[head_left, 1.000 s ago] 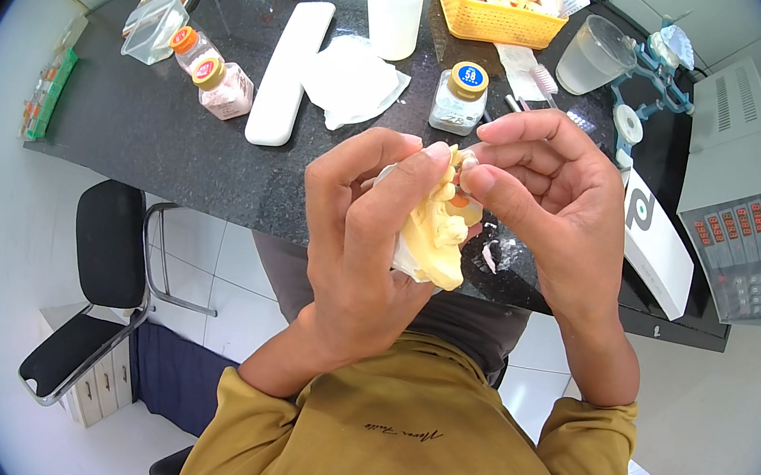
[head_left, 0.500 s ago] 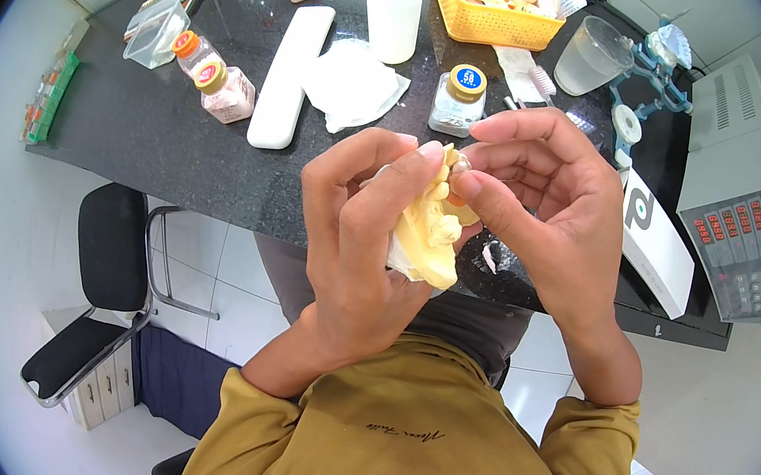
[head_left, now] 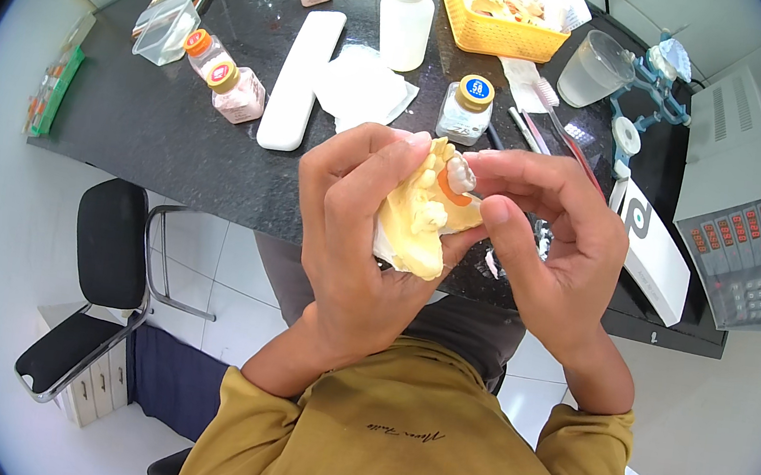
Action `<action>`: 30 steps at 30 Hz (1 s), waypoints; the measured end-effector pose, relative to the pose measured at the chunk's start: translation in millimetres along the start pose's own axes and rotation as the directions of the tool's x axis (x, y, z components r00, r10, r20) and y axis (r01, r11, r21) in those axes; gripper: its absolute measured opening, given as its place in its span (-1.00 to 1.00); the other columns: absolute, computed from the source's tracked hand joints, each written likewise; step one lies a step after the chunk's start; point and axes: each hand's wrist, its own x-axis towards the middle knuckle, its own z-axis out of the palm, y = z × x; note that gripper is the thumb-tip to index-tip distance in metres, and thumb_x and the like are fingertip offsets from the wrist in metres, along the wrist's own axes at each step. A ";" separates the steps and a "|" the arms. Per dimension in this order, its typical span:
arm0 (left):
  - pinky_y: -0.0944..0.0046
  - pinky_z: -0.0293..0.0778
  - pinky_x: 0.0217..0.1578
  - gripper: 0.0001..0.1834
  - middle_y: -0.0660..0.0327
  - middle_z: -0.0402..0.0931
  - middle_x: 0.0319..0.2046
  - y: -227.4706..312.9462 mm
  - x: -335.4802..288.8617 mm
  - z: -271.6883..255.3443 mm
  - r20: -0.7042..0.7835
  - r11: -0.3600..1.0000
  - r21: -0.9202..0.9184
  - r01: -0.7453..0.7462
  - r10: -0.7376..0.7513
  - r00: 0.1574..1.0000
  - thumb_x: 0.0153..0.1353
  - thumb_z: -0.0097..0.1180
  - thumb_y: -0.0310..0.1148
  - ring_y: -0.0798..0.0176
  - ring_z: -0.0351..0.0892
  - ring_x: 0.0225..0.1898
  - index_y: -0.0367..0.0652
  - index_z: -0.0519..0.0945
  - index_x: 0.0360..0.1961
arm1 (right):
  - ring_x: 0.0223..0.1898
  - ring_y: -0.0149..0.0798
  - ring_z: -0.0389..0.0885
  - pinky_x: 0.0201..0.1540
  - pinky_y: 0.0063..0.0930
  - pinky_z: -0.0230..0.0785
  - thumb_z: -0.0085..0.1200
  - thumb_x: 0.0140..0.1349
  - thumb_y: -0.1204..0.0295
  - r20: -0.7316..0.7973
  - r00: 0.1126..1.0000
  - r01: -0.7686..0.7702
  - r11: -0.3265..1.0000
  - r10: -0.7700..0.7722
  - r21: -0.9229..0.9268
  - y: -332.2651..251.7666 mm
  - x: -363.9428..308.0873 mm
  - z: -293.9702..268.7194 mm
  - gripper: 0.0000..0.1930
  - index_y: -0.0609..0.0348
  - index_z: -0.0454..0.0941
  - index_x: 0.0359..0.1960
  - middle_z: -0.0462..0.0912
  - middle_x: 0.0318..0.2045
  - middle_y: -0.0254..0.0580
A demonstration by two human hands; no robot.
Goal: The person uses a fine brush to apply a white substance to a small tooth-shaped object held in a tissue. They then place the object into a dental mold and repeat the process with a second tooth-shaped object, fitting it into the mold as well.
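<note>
Your left grip is closed around the pale yellow plaster dental model, held up by the near edge of the black speckled stone desk. On the model's right side sits a glossy, whitish tooth-shaped piece, beside a curved orange patch. Your right grip is open just right of it, thumb and index finger parted; whether the index fingertip touches the piece, you cannot tell. Farther off stand a clear jar with a gold-and-blue lid and a yellow plastic basket.
</note>
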 end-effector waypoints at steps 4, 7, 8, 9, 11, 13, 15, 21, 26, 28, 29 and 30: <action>0.29 0.40 -0.09 -0.24 0.05 0.24 -0.05 0.3 1.1 -0.9 0.000 1.000 0.003 -0.003 0.003 1.000 -0.19 0.44 -0.44 0.20 0.36 -0.05 -0.20 0.29 0.05 | -0.21 -0.33 0.60 -0.14 -0.52 0.44 0.07 0.20 0.48 0.068 0.996 0.070 0.994 -0.064 -0.089 -3.2 -0.7 -1.0 -0.78 0.37 0.52 -0.17 0.61 -0.22 -0.04; 0.29 0.40 -0.09 -0.25 0.05 0.24 -0.05 0.2 1.6 -2.0 -0.001 1.000 0.000 -0.013 0.013 1.000 -0.18 0.44 -0.41 0.20 0.36 -0.05 -0.21 0.29 0.05 | -0.32 -0.25 0.66 -0.29 -0.52 0.49 0.17 0.06 0.52 0.010 0.977 0.211 0.962 -0.213 -0.171 1.4 2.0 2.6 -0.78 0.27 0.58 -0.22 0.64 -0.32 -0.08; 0.30 0.39 -0.09 -0.26 0.05 0.24 -0.05 -0.1 1.5 -2.4 0.000 1.000 -0.001 -0.014 0.014 1.000 -0.17 0.44 -0.40 0.19 0.36 -0.05 -0.21 0.29 0.05 | -0.32 -0.23 0.66 -0.29 -0.52 0.49 0.17 0.06 0.52 0.017 0.969 0.243 0.948 -0.245 -0.203 0.9 2.9 3.0 -0.79 0.26 0.59 -0.23 0.65 -0.32 -0.09; 0.30 0.39 -0.09 -0.26 0.05 0.24 -0.05 -0.6 1.3 -2.8 0.001 1.000 -0.003 -0.014 0.014 1.000 -0.17 0.44 -0.40 0.19 0.36 -0.05 -0.21 0.29 0.05 | -0.32 -0.22 0.66 -0.29 -0.52 0.49 0.18 0.06 0.52 0.025 0.961 0.275 0.932 -0.277 -0.235 0.2 3.8 3.2 -0.79 0.26 0.59 -0.24 0.65 -0.32 -0.09; 0.30 0.39 -0.08 -0.26 0.05 0.24 -0.05 -0.4 1.1 -3.2 0.001 1.000 0.008 -0.010 0.010 1.000 -0.16 0.44 -0.38 0.20 0.36 -0.05 -0.21 0.28 0.05 | -0.31 -0.21 0.66 -0.29 -0.51 0.49 0.19 0.05 0.50 0.037 0.952 0.302 0.917 -0.303 -0.262 0.5 3.9 3.6 -0.78 0.26 0.59 -0.23 0.64 -0.30 -0.09; 0.30 0.38 -0.07 -0.24 0.06 0.24 -0.04 0.4 1.6 -3.4 0.000 0.999 0.033 -0.003 0.003 1.000 -0.16 0.44 -0.38 0.22 0.36 -0.04 -0.21 0.28 0.06 | -0.26 -0.22 0.64 -0.26 -0.50 0.48 0.21 0.04 0.45 0.037 0.961 0.274 0.935 -0.273 -0.225 2.1 2.7 3.4 -0.71 0.26 0.56 -0.18 0.63 -0.25 -0.08; 0.32 0.43 -0.15 -0.25 0.07 0.31 -0.09 1.2 3.0 -5.6 -0.001 0.994 -0.048 0.096 -0.096 0.995 -0.21 0.47 -0.41 0.22 0.42 -0.11 -0.24 0.32 0.03 | -0.18 -0.23 0.61 -0.19 -0.48 0.47 0.24 0.05 0.36 0.019 0.981 0.196 0.972 -0.195 -0.130 1.0 1.1 1.7 -0.60 0.28 0.50 -0.09 0.59 -0.16 -0.06; 0.35 0.40 -0.01 -0.16 0.16 0.37 -0.06 -2.3 7.9 -6.2 0.367 0.483 -0.674 0.559 -0.438 0.821 -0.26 0.47 -0.54 0.35 0.42 -0.02 -0.29 0.24 0.07 | 0.14 -0.20 0.35 0.13 -0.33 0.26 0.21 0.02 -0.04 0.132 0.983 -0.166 0.910 0.125 0.380 8.6 1.2 -12.3 -0.17 0.33 0.22 0.17 0.35 0.12 -0.05; 0.34 0.36 0.04 -0.14 0.14 0.35 -0.03 -5.9 9.1 -0.3 0.417 0.397 -0.718 0.571 -0.412 0.810 -0.27 0.47 -0.52 0.33 0.39 0.02 -0.29 0.22 0.09 | 0.19 -0.22 0.28 0.16 -0.33 0.23 0.30 0.00 0.13 0.277 0.935 -0.352 0.685 0.222 0.638 22.4 -11.7 -5.2 -0.17 0.33 0.17 0.21 0.30 0.17 -0.09; 0.33 0.35 0.06 -0.14 0.12 0.34 -0.01 -4.6 11.0 1.3 0.427 0.378 -0.728 0.572 -0.403 0.809 -0.23 0.45 -0.47 0.31 0.37 0.05 -0.29 0.20 0.11 | 0.20 -0.23 0.28 0.17 -0.34 0.23 0.34 -0.02 0.31 0.244 0.947 -0.321 0.666 0.210 0.673 24.6 -16.9 0.9 -0.20 0.30 0.16 0.22 0.29 0.17 -0.10; 0.33 0.34 0.06 -0.14 0.11 0.33 0.00 -3.8 12.0 2.2 0.431 0.370 -0.732 0.572 -0.399 0.809 -0.21 0.44 -0.44 0.30 0.36 0.06 -0.29 0.19 0.12 | 0.20 -0.23 0.28 0.17 -0.34 0.23 0.35 -0.02 0.33 0.201 0.960 -0.280 0.711 0.196 0.645 23.6 -16.7 2.1 -0.20 0.29 0.17 0.22 0.30 0.17 -0.10; 0.32 0.34 0.07 -0.15 0.11 0.32 0.01 -3.0 12.9 3.9 0.445 0.341 -0.747 0.571 -0.381 0.810 -0.19 0.42 -0.41 0.30 0.36 0.06 -0.29 0.19 0.12 | 0.21 -0.24 0.28 0.17 -0.34 0.23 0.35 -0.03 0.34 0.158 0.971 -0.240 0.753 0.180 0.613 22.8 -16.4 2.8 -0.21 0.27 0.17 0.23 0.30 0.17 -0.10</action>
